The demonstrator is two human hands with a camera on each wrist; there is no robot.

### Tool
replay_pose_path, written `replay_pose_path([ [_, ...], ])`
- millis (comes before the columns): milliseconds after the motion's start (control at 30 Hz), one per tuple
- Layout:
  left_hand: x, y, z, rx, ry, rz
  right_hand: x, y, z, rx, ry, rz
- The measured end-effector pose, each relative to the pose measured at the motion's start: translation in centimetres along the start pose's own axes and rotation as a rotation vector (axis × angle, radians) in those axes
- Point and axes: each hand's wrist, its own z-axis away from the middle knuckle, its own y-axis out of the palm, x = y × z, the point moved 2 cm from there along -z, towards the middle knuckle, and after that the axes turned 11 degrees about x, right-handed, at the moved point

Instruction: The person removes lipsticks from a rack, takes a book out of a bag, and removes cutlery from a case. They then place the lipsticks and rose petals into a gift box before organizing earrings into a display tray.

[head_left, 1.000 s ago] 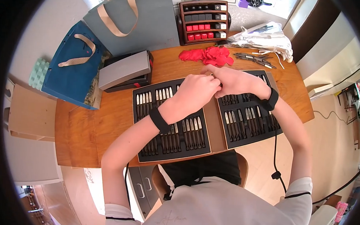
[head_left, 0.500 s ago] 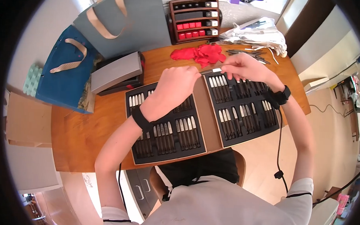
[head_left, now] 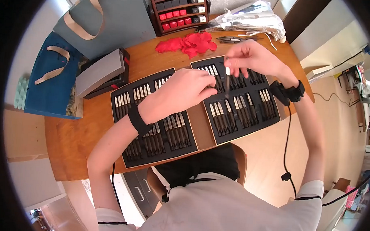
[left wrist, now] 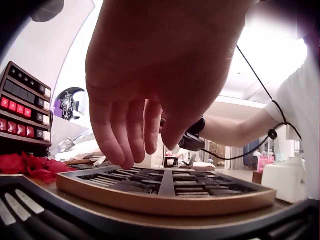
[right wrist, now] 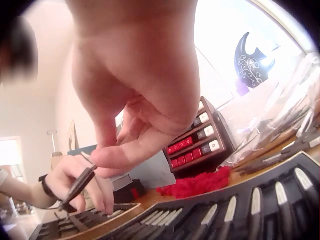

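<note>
Two shallow cases with black trays lie side by side, rows of slim dark pieces with whitish tips standing in their slots. Above the right tray, the right hand pinches one such dark piece by its pale end, and it hangs down from thumb and forefinger; the right wrist view shows that piece at the fingertips. The left hand hovers over the inner part of the cases, palm down, its fingers loosely bent and holding nothing; in the left wrist view the left hand has fingers hanging down.
Red petals, a pile of dark pieces and clear plastic wrapping lie behind the cases. A wooden rack with small cubes stands at the back. A grey box, a blue bag and a grey bag are at the left.
The hands were together and have moved apart. The piece now hangs from the right hand, where it lay roughly level between both hands half a second ago. The head view has shifted.
</note>
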Motion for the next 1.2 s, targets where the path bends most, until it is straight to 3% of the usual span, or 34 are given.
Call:
replay_pose_path([
  [100, 0.1, 0.8, 0.4, 0.094, 0.032, -0.035, -0.6, 2.1, 1.0, 0.171, 0.159, 0.061],
  [200, 0.0, 1.6, 1.0, 0.128, 0.078, -0.073, -1.1, 4.7, 1.6, 0.236, 0.189, 0.028],
  [433, -0.1, 1.5, 2.6, 0.157, 0.120, -0.117, -2.0, 6.9, 1.5, 0.130, 0.103, 0.201],
  [567, -2.5, 1.5, 3.5, 0.113, 0.223, -0.132, -2.1, 7.4, 1.4, 0.084, 0.045, 0.339],
  [733, -4.9, 2.7, 4.2, 0.158, 0.310, -0.121, -2.9, 7.9, 1.3, 0.117, 0.067, 0.254],
  [833, -5.9, 2.9, 3.9, 0.269, 0.301, -0.157, -3.2, 8.0, 1.3, 0.091, 0.053, 0.236],
  [900, -6.7, 3.5, 3.9, 0.241, 0.309, -0.155, -3.8, 7.8, 1.3, 0.063, 0.036, 0.223],
  [1033, -7.5, 5.3, 4.1, 0.222, 0.305, -0.283, -3.5, 7.3, 0.8, 0.017, -0.032, 0.467],
  [1200, -6.8, 5.5, 3.6, 0.238, 0.278, -0.214, -3.4, 7.1, 0.8, 0.006, 0.027, 0.467],
])
